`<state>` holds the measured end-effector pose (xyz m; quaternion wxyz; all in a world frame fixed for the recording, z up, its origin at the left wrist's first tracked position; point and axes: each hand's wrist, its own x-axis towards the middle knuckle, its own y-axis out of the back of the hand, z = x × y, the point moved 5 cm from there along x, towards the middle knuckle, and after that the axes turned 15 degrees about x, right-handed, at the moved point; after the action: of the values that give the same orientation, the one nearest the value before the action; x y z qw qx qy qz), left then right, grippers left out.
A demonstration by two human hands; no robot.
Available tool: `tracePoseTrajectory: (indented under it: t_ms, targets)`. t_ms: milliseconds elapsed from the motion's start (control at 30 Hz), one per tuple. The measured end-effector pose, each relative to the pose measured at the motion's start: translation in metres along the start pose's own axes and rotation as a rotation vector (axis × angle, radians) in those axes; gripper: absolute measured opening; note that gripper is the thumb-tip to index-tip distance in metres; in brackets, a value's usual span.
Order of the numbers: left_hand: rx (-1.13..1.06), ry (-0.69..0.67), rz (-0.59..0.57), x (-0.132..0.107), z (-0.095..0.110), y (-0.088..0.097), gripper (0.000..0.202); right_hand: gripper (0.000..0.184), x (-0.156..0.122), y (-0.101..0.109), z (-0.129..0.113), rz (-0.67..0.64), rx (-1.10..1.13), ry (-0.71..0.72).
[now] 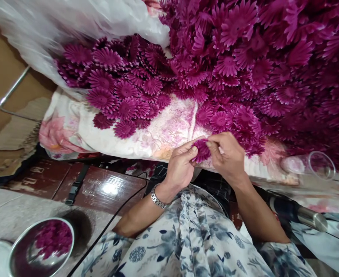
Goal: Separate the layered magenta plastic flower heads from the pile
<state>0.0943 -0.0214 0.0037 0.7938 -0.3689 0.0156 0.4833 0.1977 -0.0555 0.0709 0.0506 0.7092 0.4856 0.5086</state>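
Left hand [181,167] and right hand [229,156] are both pinched narrow on one magenta flower [202,151], held over the near edge of the floral cloth [163,134]. A light fingertip grip looks best, since the petals seem soft. The flower pile [244,57] crowds just beyond. Clear cup [321,165] sits near on the right, steel bowl [20,254] well apart on the left. Open room is toward the lap.

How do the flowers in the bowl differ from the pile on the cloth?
The pile is huge, spreading over the cloth; the bowl flowers are a small handful. The pile lies loose beside the left hand and right hand, which pinch one flower; the bowl flowers sit in a steel bowl at lower left. Both are magenta.
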Motion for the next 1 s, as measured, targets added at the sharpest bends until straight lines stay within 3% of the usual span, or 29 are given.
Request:
tracePoseTrajectory:
  t_ms: [133,267,367,467,567,733,1000]
  targets:
    - [0.000,0.004,0.041,0.000,0.002,0.005,0.026,0.009,0.012,0.051,0.022,0.282,-0.442,0.073]
    - [-0.032,0.017,0.037,0.001,0.005,0.004,0.026,0.017,0.017,0.071,0.039,0.177,-0.612,-0.016]
    - [-0.014,0.021,0.052,0.002,0.005,0.003,0.026,0.019,0.013,0.052,0.022,0.104,-0.386,-0.023]
    - [-0.020,0.021,0.013,0.003,0.003,-0.001,0.020,0.011,0.006,0.010,0.005,-0.141,-0.018,-0.045]
    - [-0.023,0.027,-0.025,0.002,0.001,-0.005,0.016,0.009,-0.001,-0.015,0.000,-0.225,0.096,-0.036]
    - [0.018,0.011,0.001,0.001,0.000,-0.004,0.024,0.015,-0.005,-0.016,-0.001,-0.150,-0.016,0.057]
    - [0.039,-0.034,0.016,0.002,0.005,-0.005,0.030,0.012,0.000,-0.011,-0.009,-0.053,-0.110,0.054]
